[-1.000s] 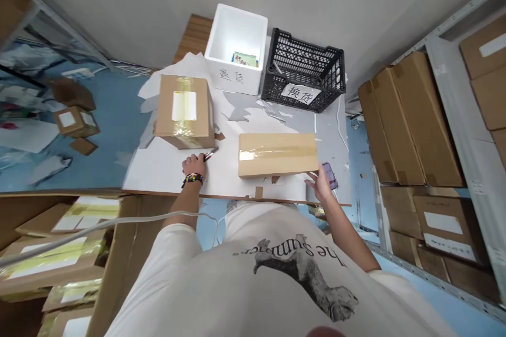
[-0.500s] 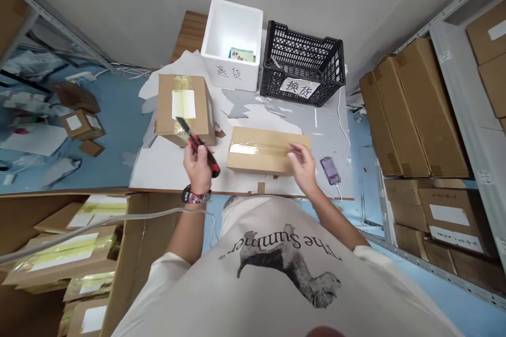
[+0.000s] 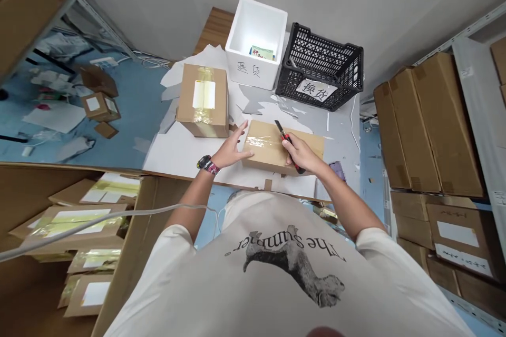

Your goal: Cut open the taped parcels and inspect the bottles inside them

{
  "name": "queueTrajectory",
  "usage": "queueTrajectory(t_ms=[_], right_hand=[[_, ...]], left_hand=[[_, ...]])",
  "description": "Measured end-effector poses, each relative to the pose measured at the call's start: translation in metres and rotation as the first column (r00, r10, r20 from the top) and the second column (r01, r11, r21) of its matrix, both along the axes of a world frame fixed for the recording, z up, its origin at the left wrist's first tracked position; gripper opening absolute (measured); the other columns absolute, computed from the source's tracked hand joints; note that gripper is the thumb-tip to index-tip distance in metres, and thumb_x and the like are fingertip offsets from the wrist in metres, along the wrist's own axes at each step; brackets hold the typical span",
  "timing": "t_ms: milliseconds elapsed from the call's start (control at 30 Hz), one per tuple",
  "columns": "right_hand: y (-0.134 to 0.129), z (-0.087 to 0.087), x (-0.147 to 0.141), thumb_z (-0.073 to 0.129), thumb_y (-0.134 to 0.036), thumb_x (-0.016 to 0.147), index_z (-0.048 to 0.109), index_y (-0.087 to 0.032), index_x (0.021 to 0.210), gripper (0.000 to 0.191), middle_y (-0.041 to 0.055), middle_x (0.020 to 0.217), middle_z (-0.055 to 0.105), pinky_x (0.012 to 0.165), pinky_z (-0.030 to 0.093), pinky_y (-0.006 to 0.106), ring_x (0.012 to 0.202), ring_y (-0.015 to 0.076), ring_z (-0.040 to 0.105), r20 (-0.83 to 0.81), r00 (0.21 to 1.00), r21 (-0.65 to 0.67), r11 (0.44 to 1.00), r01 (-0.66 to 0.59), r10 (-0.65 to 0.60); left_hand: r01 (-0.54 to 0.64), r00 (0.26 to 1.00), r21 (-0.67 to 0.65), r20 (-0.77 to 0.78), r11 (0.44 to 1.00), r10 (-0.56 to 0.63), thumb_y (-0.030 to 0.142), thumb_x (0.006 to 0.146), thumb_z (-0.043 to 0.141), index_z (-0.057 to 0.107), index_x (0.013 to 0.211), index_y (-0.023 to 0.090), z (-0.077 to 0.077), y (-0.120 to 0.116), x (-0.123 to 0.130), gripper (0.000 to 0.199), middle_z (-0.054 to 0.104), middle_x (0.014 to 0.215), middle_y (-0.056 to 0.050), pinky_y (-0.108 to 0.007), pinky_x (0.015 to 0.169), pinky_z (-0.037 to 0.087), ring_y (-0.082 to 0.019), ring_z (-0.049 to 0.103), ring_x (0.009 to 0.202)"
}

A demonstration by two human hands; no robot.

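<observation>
A long cardboard box (image 3: 264,141) with clear tape along its top lies flat near the table's front edge. My right hand (image 3: 300,154) grips a red and black utility knife (image 3: 287,139) over the right half of the box, its dark blade angled up and left. At the box's left end is my left hand (image 3: 232,150), thumb and fingers spread, the thumb by the near left corner. A taller cardboard box (image 3: 188,95) with yellowish tape and a white label stands to the left of that hand.
Behind the boxes stand a white foam box (image 3: 253,72) with packets inside and a black plastic crate (image 3: 322,60). A phone (image 3: 337,171) lies partly behind my right forearm. Shelves with cartons (image 3: 427,126) flank the right; a large carton (image 3: 152,205) of parcels is at lower left.
The utility knife has passed from my left hand to my right. My left hand has opened and moved right to the long box's left end. The view has shifted.
</observation>
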State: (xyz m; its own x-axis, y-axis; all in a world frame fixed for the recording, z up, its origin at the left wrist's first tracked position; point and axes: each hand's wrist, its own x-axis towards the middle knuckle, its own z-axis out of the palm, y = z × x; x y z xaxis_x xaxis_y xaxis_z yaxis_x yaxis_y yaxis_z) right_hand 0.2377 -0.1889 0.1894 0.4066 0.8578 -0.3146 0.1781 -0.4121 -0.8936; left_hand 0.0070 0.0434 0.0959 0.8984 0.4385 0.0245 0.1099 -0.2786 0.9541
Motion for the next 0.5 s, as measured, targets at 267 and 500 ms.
queueTrajectory(t_ms=[267, 500], right_hand=[[0.055, 0.023, 0.006, 0.065, -0.042, 0.115, 0.079, -0.023, 0.114, 0.023, 0.0155, 0.110, 0.085, 0.113, 0.051, 0.048, 0.115, 0.0375, 0.078, 0.521, 0.681, -0.323, 0.857, -0.402, 0.516], [0.079, 0.006, -0.007, 0.062, -0.034, 0.114, 0.080, -0.019, 0.121, 0.025, 0.0190, 0.114, 0.088, 0.115, 0.052, 0.050, 0.119, 0.0394, 0.079, 0.573, 0.578, -0.392, 0.814, -0.429, 0.581]], left_hand=[[0.295, 0.954, -0.027, -0.057, 0.955, -0.296, 0.071, 0.080, 0.100, 0.047, 0.184, 0.032, -0.019, 0.041, 0.025, 0.123, 0.031, 0.194, -0.019, -0.056, 0.132, 0.051, -0.045, 0.048, 0.170], [0.276, 0.961, -0.035, -0.011, 0.961, -0.276, 0.069, 0.076, 0.102, 0.054, 0.179, 0.031, -0.028, 0.036, 0.020, 0.120, 0.040, 0.189, -0.018, -0.052, 0.127, 0.054, -0.041, 0.058, 0.160]])
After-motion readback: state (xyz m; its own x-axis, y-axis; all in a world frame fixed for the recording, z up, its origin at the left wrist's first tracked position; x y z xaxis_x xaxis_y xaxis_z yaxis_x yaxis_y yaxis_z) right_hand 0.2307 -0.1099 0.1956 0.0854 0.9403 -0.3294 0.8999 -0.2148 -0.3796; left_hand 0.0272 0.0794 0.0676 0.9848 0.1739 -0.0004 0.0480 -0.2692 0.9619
